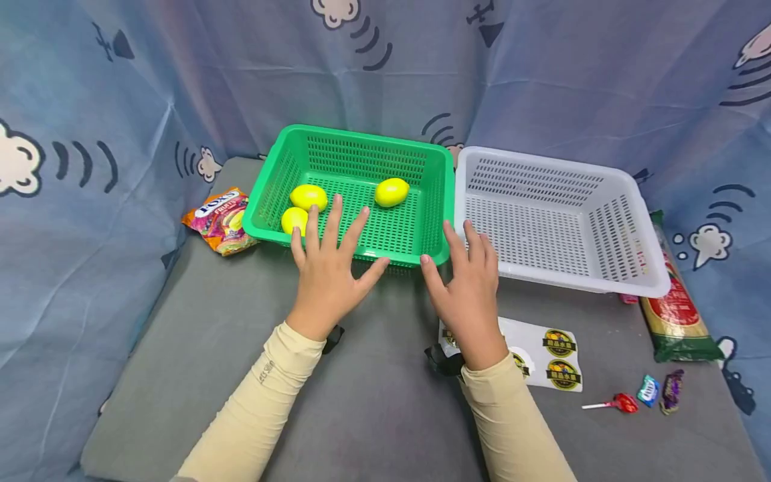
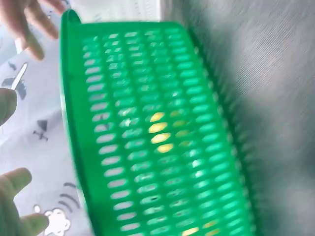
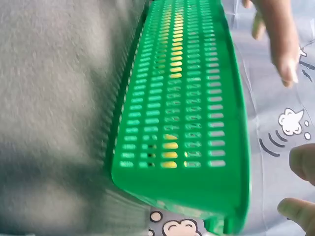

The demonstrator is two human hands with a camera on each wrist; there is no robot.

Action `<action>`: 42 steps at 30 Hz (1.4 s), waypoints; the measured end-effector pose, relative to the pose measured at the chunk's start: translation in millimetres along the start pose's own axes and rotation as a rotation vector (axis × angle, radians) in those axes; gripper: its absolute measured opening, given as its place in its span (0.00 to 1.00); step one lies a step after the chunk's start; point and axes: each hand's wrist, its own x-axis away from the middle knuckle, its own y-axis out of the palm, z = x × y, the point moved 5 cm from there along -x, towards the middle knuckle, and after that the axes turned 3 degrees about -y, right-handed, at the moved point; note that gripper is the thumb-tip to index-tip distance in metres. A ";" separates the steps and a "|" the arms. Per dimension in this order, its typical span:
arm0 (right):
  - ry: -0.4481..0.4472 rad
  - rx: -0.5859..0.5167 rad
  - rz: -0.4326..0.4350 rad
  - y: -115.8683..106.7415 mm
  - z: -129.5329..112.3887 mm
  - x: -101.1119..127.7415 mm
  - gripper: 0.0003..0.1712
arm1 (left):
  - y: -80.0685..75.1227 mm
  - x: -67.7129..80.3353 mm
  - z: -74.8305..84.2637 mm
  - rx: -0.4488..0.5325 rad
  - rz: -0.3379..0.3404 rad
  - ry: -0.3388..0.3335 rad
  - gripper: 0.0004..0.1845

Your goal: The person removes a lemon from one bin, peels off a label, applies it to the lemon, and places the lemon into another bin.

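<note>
Spread fingers mark my left hand [image 1: 328, 281], held over the near rim of the green basket [image 1: 355, 137]. Three yellow lemons lie inside: one lemon [image 1: 392, 192] at the right, another lemon [image 1: 308, 197] at the left, and a third lemon [image 1: 293, 219] partly behind my fingertips. My right hand [image 1: 466, 288] hovers by the basket's near right corner, its fingers extended and holding nothing. In the left wrist view, yellow shows through the slots of the basket [image 2: 74, 98]. The right wrist view shows the basket wall [image 3: 182, 187] beside parts of both hands.
A white basket [image 1: 566, 284] adjoins the green one. Left lies a candy bag [image 1: 221, 221]; right, a red-and-green packet [image 1: 677, 314]. A sticker sheet [image 1: 542, 348] is partly under my right hand. Nearby are a lollipop [image 1: 625, 402], a blue candy [image 1: 648, 390] and a purple candy [image 1: 671, 391].
</note>
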 end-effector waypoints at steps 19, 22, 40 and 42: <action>-0.055 0.030 0.019 29.5 -24.8 7.6 0.22 | 32.3 -174.1 -3.4 0.106 -0.703 0.078 0.30; -0.071 0.047 0.041 30.5 -25.9 7.2 0.16 | 64.6 -174.1 -7.8 0.116 -0.970 0.137 0.27; -0.092 0.070 0.062 28.7 -24.9 2.5 0.13 | 80.7 -179.1 -47.2 -0.161 -1.091 0.050 0.43; -0.094 0.069 0.062 28.8 -23.8 2.1 0.13 | 83.6 -178.0 -50.2 -0.165 -1.092 0.045 0.44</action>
